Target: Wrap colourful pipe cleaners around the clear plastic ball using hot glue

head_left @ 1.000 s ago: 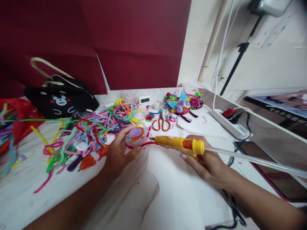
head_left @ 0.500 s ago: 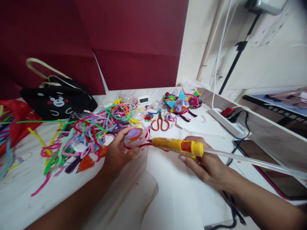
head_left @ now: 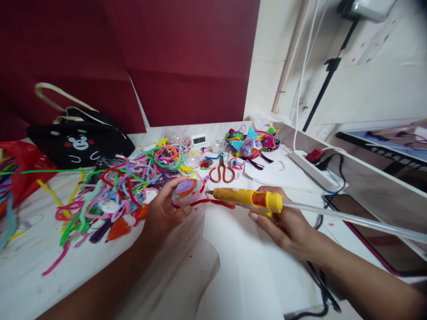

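Note:
My left hand (head_left: 166,209) is closed around a small round ball (head_left: 187,192) wrapped in coils of lilac, orange and pink pipe cleaner. A loose red pipe cleaner (head_left: 222,204) trails from its right side. In my right hand (head_left: 287,226) is a yellow hot glue gun (head_left: 245,198), its metal nozzle pointing left, close to the ball's right side; whether it touches I cannot tell. A long clear glue stick (head_left: 350,218) sticks out of the gun's back. Just beyond, orange-handled scissors (head_left: 223,172) lie on the table.
Tangled pipe cleaners (head_left: 133,178) and tassels spread on the left, before a black bag (head_left: 80,140). Finished colourful ornaments (head_left: 251,144) and a small digital clock (head_left: 199,140) stand at the back. To the right are a power strip (head_left: 316,171), black cable and a tablet (head_left: 373,231).
The glue gun's nozzle has shifted slightly and more of the red pipe cleaner shows beneath the gun. My left hand still holds the ball, almost unmoved.

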Motion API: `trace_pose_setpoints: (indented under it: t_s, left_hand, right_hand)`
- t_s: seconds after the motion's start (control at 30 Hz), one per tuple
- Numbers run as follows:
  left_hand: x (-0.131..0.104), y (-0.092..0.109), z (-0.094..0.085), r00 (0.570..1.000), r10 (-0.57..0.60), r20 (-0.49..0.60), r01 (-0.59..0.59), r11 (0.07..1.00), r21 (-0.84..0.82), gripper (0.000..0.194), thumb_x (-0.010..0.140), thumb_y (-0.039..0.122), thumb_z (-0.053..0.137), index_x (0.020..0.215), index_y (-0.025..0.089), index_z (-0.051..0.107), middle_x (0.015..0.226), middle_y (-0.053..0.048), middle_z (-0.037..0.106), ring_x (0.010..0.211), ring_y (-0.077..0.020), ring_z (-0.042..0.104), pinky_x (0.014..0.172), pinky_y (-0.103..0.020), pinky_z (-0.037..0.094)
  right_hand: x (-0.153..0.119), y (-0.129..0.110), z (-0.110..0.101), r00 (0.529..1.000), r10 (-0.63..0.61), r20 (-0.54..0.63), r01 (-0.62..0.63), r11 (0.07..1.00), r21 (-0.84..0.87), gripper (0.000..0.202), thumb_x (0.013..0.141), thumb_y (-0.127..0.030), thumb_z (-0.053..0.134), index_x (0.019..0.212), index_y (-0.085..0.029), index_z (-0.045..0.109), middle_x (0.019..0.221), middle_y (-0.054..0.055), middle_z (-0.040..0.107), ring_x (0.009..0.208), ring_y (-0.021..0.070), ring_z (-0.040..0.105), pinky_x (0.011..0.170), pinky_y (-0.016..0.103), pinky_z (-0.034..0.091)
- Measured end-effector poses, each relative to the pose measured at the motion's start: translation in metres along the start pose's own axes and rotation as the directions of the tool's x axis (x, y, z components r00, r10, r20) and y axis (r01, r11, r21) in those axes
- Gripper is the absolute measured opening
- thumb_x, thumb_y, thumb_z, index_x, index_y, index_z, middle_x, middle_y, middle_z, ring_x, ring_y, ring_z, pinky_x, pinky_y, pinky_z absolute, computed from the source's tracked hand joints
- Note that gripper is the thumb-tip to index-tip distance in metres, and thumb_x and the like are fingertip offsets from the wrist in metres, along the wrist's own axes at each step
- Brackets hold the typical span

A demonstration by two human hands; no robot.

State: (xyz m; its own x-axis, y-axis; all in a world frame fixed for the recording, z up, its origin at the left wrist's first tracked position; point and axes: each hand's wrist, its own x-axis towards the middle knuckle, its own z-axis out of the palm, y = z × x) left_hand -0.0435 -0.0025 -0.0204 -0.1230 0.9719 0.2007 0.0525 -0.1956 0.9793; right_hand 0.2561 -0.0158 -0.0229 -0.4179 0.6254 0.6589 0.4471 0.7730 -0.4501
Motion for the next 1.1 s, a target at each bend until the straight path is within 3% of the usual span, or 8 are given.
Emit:
trace_pose_setpoints:
  t_s: [0.17,0.6,0.83,1.1]
  left_hand:
    - [-0.006,0.003,0.005,1.000,0.013,-0.018,-0.013,1.000,-0.001,0.062,0.071,0.033,0.088,0.131,0.026,0.073,0.137,-0.007,0.081,0.134,-0.0381,0.073,0.114,-0.046,0.061]
    - [-0.001,0.000,-0.003,0.999,-0.015,0.037,0.015,1.000,0.007,0.062,0.071,0.035,0.092,0.130,0.028,0.073,0.139,-0.007,0.081,0.137,-0.0406,0.073,0.116,-0.050,0.062]
    - [-0.002,-0.002,-0.003,0.999,-0.021,0.047,0.021,1.000,-0.010,0.059,0.074,0.031,0.091,0.130,0.027,0.074,0.136,-0.005,0.083,0.131,-0.0361,0.076,0.108,-0.042,0.064]
    - [0.003,-0.010,-0.006,0.997,-0.033,0.076,0.043,0.989,-0.139,0.062,0.067,0.028,0.097,0.127,0.028,0.079,0.129,-0.006,0.086,0.108,-0.0325,0.086,0.092,-0.038,0.070]
  right_hand:
    - [0.000,-0.001,0.000,1.000,-0.026,-0.005,0.026,1.000,-0.006,0.014,0.104,-0.022,0.062,0.117,-0.026,0.064,0.116,0.011,0.076,0.101,0.0284,0.078,0.084,0.043,0.070]
    - [0.001,-0.011,-0.004,0.994,-0.092,0.063,0.095,0.994,-0.061,0.023,0.106,-0.021,0.061,0.125,-0.033,0.055,0.117,0.008,0.075,0.099,0.0303,0.079,0.084,0.049,0.071]
    - [0.000,-0.012,-0.004,0.994,-0.088,0.060,0.091,0.994,-0.057,0.028,0.105,-0.017,0.060,0.126,-0.033,0.055,0.118,0.008,0.075,0.100,0.0301,0.078,0.086,0.049,0.071]
    - [0.000,-0.008,-0.003,0.992,-0.126,0.015,0.127,0.990,-0.069,0.020,0.105,-0.015,0.061,0.119,-0.029,0.055,0.119,0.008,0.074,0.105,0.0281,0.076,0.087,0.044,0.068]
